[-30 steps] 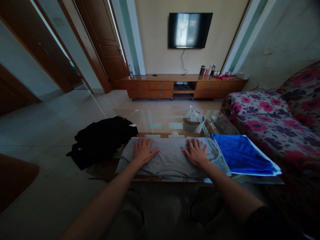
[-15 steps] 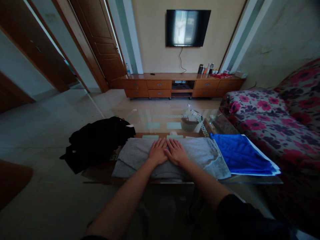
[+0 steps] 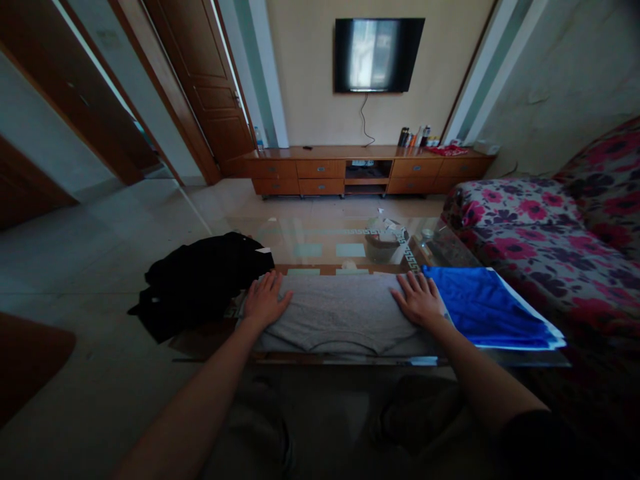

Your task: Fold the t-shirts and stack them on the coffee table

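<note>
A grey T-shirt point(image 3: 340, 310), folded into a wide strip with its neckline toward me, lies on the glass coffee table point(image 3: 280, 233). My left hand point(image 3: 265, 298) rests flat on its left end, fingers spread. On the right end my right hand point(image 3: 419, 299) lies open, palm down. Just beyond that hand is a folded blue cloth point(image 3: 493, 308) with white edges. A heap of black clothing point(image 3: 200, 283) lies to the left of my left hand.
A bin or bowl with white scraps point(image 3: 385, 233) and a small glass jar point(image 3: 427, 235) show at the table's far right. A flowered sofa point(image 3: 530, 247) borders the right side. A low wooden cabinet point(image 3: 320, 170) stands along the far wall below a television point(image 3: 379, 55).
Both hands have slid apart from the shirt's middle, the left to its left end and the right to its right end. The shirt's neckline now shows between them.
</note>
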